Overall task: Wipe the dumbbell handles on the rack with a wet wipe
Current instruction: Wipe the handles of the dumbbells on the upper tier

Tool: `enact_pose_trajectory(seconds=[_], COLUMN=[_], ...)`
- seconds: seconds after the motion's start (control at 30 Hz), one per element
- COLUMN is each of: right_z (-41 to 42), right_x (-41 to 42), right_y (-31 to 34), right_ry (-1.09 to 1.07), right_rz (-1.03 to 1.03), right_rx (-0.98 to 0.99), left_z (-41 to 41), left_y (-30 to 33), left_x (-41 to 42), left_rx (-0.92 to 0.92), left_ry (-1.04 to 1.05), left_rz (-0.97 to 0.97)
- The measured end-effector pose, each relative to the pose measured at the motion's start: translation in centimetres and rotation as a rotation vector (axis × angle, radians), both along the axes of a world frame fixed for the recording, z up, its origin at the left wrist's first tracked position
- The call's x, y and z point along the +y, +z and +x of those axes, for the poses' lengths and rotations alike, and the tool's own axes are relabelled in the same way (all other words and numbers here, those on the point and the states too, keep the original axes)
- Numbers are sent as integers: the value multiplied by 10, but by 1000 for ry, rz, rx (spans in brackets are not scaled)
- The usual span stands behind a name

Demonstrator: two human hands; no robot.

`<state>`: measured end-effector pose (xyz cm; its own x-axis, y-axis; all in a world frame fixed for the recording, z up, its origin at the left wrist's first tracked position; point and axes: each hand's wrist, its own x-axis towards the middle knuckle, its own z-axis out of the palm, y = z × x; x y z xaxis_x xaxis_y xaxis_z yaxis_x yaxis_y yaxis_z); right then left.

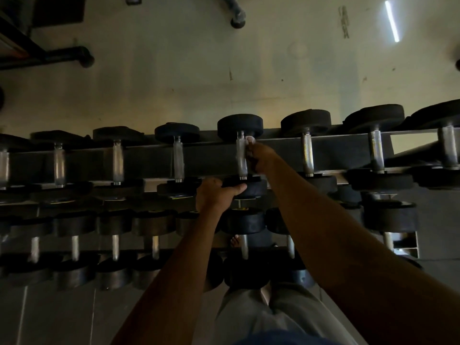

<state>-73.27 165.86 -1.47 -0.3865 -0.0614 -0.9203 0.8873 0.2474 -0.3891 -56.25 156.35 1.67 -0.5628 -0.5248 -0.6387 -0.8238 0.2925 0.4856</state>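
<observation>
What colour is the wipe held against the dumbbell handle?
White, a small wad in the right hand at the wipe; seen in the head view.

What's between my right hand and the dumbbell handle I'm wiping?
In the head view, the white wet wipe sits between the right hand and the dumbbell handle, pressed against its far end.

Knurled, dull-silver metal on the dumbbell handle (pixel 241 155) just left of the right hand (pixel 260 158) fingers, a scrap of pale, soft wet wipe (pixel 249 139) at their tips. Matt black rubber on the dumbbell head (pixel 251 189) under the left hand (pixel 215 194) thumb. Dark painted steel along the rack rail (pixel 336 149), faintly sheened. Beyond the fingers, smooth pale wall (pixel 199 78), scuffed and stained. Light woven cloth on the trousers (pixel 249 312) below.
</observation>
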Motion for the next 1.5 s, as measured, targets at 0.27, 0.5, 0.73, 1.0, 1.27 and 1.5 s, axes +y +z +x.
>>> enact_pose_trajectory(seconds=[0.27,0.5,0.73,1.0,1.27,1.5], right_z=[8,21,23,27,0,-12], right_x=[20,41,52,55,25,-16], right_y=[4,-6,-8,4,47,48], right_ry=[116,349,653,1056,1007,1629], right_rz=[-46,70,153,213,355,661], right_rx=[24,97,222,426,1036,1268], left_z=[-1,-4,-2,-3,5,22], left_y=[4,2,-2,-5,-2,-13], left_x=[0,-3,-2,-3,1,7], left_rx=[-34,-23,-19,-33,75,182], left_ry=[5,9,31,31,78,188], left_rz=[27,53,49,38,26,81])
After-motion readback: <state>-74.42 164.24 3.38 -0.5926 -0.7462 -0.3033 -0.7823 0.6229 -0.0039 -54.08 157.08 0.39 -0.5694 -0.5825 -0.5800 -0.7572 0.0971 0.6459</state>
